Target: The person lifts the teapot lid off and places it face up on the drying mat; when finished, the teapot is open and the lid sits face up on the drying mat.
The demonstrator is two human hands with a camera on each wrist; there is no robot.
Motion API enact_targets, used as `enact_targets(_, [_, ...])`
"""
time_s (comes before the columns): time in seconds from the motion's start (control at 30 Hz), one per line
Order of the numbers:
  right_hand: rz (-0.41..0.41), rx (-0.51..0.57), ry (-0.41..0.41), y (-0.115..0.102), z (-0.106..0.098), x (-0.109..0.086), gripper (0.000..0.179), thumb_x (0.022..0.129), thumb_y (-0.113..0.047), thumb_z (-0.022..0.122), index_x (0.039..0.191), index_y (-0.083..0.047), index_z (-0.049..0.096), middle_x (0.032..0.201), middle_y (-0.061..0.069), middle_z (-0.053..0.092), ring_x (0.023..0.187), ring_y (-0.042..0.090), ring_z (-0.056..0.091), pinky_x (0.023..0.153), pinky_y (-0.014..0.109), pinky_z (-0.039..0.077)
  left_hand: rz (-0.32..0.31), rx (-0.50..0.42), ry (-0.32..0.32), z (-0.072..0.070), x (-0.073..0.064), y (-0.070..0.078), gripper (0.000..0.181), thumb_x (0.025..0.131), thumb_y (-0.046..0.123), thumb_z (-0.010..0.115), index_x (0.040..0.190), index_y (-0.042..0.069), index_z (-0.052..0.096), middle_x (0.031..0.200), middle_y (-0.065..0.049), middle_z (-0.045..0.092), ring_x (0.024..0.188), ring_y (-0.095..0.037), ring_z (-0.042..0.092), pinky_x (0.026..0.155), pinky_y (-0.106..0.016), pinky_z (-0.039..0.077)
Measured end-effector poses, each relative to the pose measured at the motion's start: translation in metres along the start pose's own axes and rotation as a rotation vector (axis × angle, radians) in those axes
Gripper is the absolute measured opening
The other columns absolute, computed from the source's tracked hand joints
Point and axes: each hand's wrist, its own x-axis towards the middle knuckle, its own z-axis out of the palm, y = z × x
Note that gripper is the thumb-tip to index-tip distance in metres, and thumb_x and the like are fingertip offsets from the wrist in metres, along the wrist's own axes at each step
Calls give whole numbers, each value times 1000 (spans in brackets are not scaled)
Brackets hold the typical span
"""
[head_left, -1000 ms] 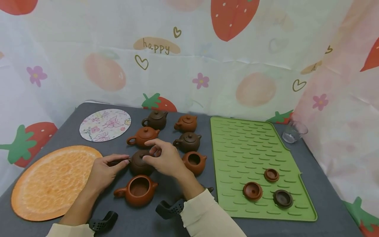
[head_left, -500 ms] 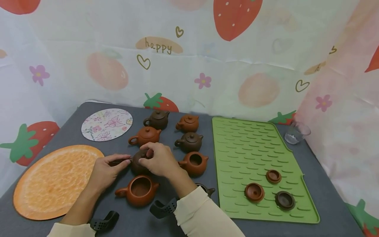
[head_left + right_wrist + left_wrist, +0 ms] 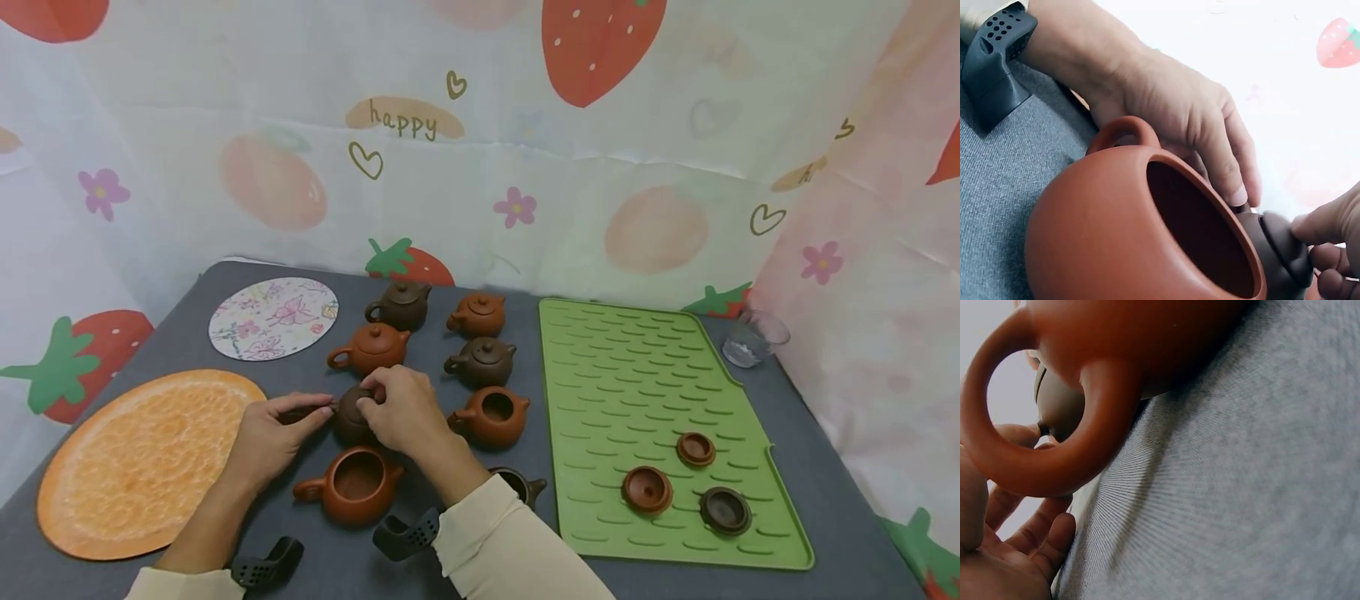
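A dark brown teapot (image 3: 351, 423) stands between my hands, with its lid (image 3: 1285, 240) on it. My left hand (image 3: 266, 442) pinches this teapot's handle between thumb and fingers. My right hand (image 3: 408, 408) pinches the lid at the top; the knob is hidden by the fingers. Just in front, a reddish-brown teapot (image 3: 330, 487) stands without its lid; in the right wrist view this open teapot (image 3: 1097, 219) fills the foreground. Another reddish teapot (image 3: 491, 425), also lidless, is right of my right hand. A dark lidless teapot (image 3: 534, 490) is partly hidden by my right sleeve.
Several lidded teapots, including an orange one (image 3: 371, 350) and a dark one (image 3: 483, 362), stand behind. On a green mat (image 3: 622, 375) lie three lids: reddish-brown (image 3: 647, 490), small reddish (image 3: 696, 449) and dark (image 3: 725, 511). A glass (image 3: 753, 340) and an orange round mat (image 3: 150, 467) flank them.
My right hand has lowered and shifted slightly left, its fingers closing in on the dark teapot's lid. My left hand keeps its pinch on the handle.
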Motion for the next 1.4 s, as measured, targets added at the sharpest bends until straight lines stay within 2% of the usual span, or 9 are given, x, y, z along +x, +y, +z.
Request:
enact_targets(0.23, [-2,161,81,6,1,-4,12,93,-18,68,101,-9,69,73,-8,57,61,6,51,55,21,44,1,-1,2,1,-1,-1,15,83,-11,69,98,-12,71,92,-24,69,85,-4,64,72,-14,47])
enact_targets(0.47, [22,266,110,9,-1,-5,11,93,-23,68,93,-12,69,71,-9,58,61,5,53,55,23,46,-7,-2,13,1,0,-33,17,84,-6,71,101,-7,73,94,-18,70,86,0,63,72,-13,47])
enact_targets(0.6, [47,347,123,9,-2,-4,9,91,-21,70,87,-14,68,68,-8,58,59,7,54,53,24,45,-4,-17,13,1,0,-40,18,84,-4,72,102,-5,73,94,-16,71,87,-1,63,73,-14,48])
enact_targets(0.7, [80,476,128,8,-3,-3,9,87,-15,70,80,-14,65,66,-4,60,58,13,56,51,25,45,2,-25,12,2,-1,-39,17,84,-3,73,102,-5,73,94,-16,71,87,-1,63,74,-14,48])
enact_targets(0.87, [130,775,101,8,-6,-3,10,82,-4,67,76,-9,61,71,6,65,70,37,61,55,27,49,9,-6,15,3,-1,-38,17,84,-3,73,101,-5,73,94,-15,71,87,0,63,74,-13,46])
enact_targets(0.93, [141,850,84,8,-7,-3,10,83,-3,66,77,-7,60,74,8,65,74,41,61,58,28,51,4,4,17,3,0,-38,17,84,-3,73,101,-4,74,93,-15,71,87,0,62,74,-13,46])
enact_targets(1.1, [118,951,56,8,-10,-2,13,85,-1,66,94,-6,59,76,10,65,70,25,63,62,30,52,-7,11,24,3,1,-42,17,83,-4,73,101,-4,74,93,-16,71,86,0,62,73,-13,46])
enact_targets(1.27, [60,1019,9,6,-14,-2,41,89,0,62,124,-20,61,78,12,65,74,24,64,66,32,53,-12,25,23,2,2,-40,17,84,-2,73,101,-3,74,93,-14,71,86,1,62,73,-13,46])
enact_targets(1.4, [70,1091,-31,3,-17,-3,37,90,-2,59,123,-18,65,82,12,63,74,26,62,67,32,53,-14,26,16,2,2,-35,17,85,1,73,102,-2,74,93,-12,72,87,0,62,74,-13,46])
